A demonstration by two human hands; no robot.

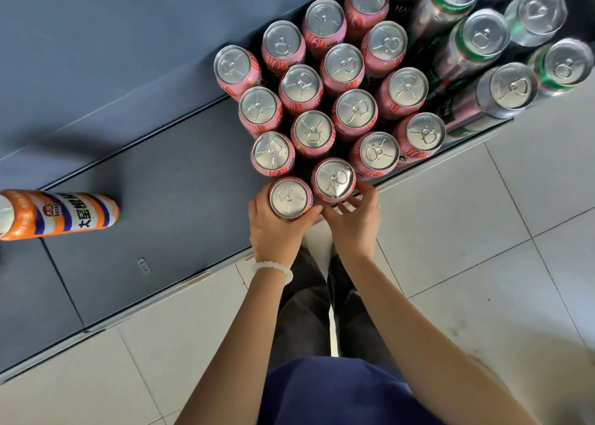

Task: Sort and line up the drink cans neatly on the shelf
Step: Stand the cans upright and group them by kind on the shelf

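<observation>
Head view: my left hand [273,228] grips front pink aluminium can [288,198] on grey shelf [180,193]; right hand [352,223] fingers curl round neighbouring pink can [335,180]. Step: squaring front row. Next: nudge both flush.

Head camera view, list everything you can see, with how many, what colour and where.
Pink cans: seventeen, pink with silver tops, upright in diagonal rows on the shelf, middle of the view.
Dark cans: about seven in view, black and green with silver tops, right of the pink block; some cut off at the top edge.
Orange can: one, orange, white and blue, alone at the left edge.
Shelf: one, dark blue-grey.
Floor: pale tiles, below the shelf.
Bracelet: one, white beads, left wrist.
Left hand: grips the nearest pink can.
Right hand: fingers curled on the neighbouring pink can.
</observation>
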